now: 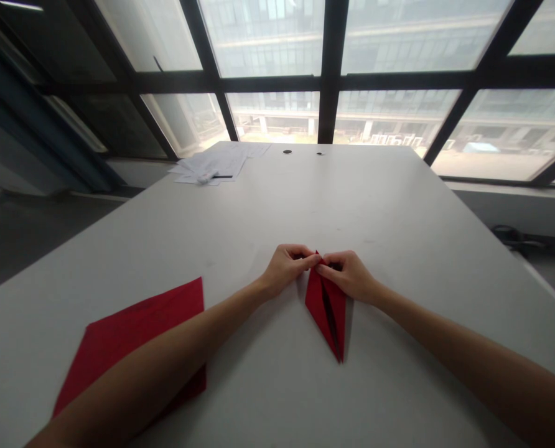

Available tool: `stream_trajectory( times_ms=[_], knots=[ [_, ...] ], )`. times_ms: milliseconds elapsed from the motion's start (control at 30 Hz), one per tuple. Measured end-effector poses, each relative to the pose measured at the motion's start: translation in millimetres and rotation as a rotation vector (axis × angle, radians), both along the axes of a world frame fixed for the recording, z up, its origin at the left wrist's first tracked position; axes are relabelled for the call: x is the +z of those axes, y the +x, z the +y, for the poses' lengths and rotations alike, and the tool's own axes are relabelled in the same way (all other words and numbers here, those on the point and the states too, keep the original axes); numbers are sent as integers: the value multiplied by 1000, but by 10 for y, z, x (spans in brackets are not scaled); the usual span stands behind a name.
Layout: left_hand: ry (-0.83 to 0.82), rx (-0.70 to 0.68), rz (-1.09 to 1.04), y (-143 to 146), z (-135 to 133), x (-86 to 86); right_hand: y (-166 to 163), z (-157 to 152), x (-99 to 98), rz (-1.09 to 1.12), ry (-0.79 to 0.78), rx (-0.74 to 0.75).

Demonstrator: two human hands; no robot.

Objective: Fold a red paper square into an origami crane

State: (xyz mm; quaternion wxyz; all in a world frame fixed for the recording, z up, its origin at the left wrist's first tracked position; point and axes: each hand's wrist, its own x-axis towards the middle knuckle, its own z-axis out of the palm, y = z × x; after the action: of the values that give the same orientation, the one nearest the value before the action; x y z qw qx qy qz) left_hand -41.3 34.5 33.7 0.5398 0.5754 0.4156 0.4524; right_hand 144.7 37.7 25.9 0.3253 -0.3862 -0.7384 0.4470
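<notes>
A folded red paper [321, 306], kite-shaped with a slit down its middle, is held at its far tip by both hands. My left hand [287, 266] pinches the tip from the left, thumb and forefinger closed on it. From the right, my right hand [349, 274] grips the upper part, its thumb pressed on the paper just below the tip. The two split points of the paper's near end face me. Under my left forearm lies a flat red paper sheet [142, 320], partly covered by the arm.
The white table [277, 205] stretches toward large windows [277, 112] with dark frames. Loose white papers [226, 162] with a small black item on them lie at its far left. Two dark round spots [287, 151] show near the far edge. A blue curtain [48, 118] hangs at left.
</notes>
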Motion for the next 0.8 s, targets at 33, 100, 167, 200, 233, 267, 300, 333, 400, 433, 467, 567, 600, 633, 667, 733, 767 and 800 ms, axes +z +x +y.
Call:
stream_trajectory(
  times_ms=[33,100,167,200,233,267,300,333,400,433,467,567,600,633,667,733,767,800],
  knots=[
    [-5,3,-9,1,-2,7,0,1,4,1,3,3],
    [-16,9,-24,0,-2,14,-2,2,12,3,10,12],
    [-22,8,-30,-6,-2,12,-5,3,20,9,15,24],
    [-23,7,-31,-9,-2,8,-7,3,23,14,18,28],
    [-23,9,-32,-13,-3,3,-8,4,25,18,20,33],
    [-22,13,-33,-15,-5,-1,-9,5,27,20,20,37],
    [-20,16,-34,-16,-7,-5,-9,6,27,20,19,42],
    [-17,19,-34,-16,-9,-7,-8,7,27,20,18,46],
    [-7,21,-25,-13,-11,-10,-5,7,24,20,12,56],
    [-2,22,-17,-11,-9,-11,-4,7,21,24,9,61],
    [-3,23,-11,-8,-5,-12,-2,7,18,31,7,64],
    [-38,7,-28,-4,13,-11,1,8,10,64,-1,56],
    [-44,-7,-25,-4,17,-11,1,9,8,78,-9,42],
    [-41,-21,-7,-4,19,-10,0,10,7,93,-19,27],
    [-27,-32,23,-5,17,-10,-1,10,6,108,-30,13],
    [16,-23,86,-5,7,-18,-5,10,2,130,-45,-6],
    [35,-10,105,-5,1,-27,-8,8,-1,137,-45,-10],
    [50,5,114,-4,-5,-37,-12,6,-5,139,-41,-14]
  ],
)
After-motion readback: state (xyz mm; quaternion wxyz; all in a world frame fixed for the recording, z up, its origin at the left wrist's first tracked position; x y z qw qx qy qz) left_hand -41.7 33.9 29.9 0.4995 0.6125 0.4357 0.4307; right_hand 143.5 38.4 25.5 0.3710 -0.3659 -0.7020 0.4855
